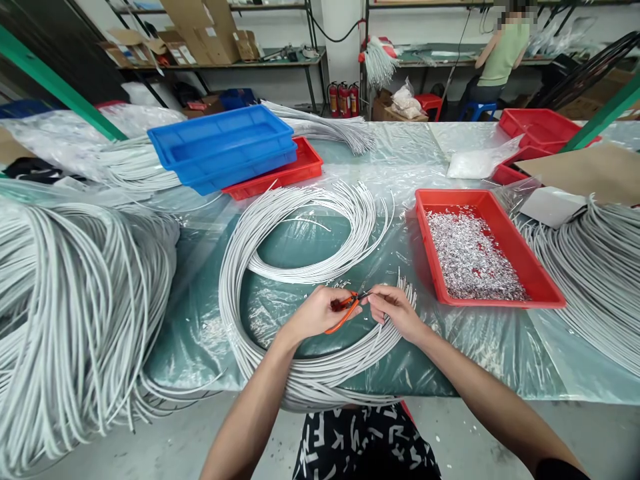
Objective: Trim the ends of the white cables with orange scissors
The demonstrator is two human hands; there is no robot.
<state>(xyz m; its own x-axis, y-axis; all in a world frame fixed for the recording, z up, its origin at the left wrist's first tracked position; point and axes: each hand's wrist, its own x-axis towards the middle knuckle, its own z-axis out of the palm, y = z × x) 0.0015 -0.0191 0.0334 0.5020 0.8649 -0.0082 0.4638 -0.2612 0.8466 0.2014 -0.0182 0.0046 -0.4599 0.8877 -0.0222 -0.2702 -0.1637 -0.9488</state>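
Observation:
My left hand (314,312) grips a small orange-handled cutting tool (344,314), its tip pointing right. My right hand (393,308) pinches something thin at the tool's tip; it is too small to see clearly, and it looks like the end of a grey wire. Both hands hover over a large coil of grey-white wires (300,267) that lies on the plastic-covered table (280,307) and hangs over its near edge. A red tray (545,283) filled with small silvery metal pieces (470,257) sits just right of my right hand.
A thick bundle of grey wires (75,307) lies at the left, another (600,273) at the right. Blue trays (225,143) stacked on a red tray (295,170) stand at the back, more red trays (540,127) far right. A person (505,50) sits at a far bench.

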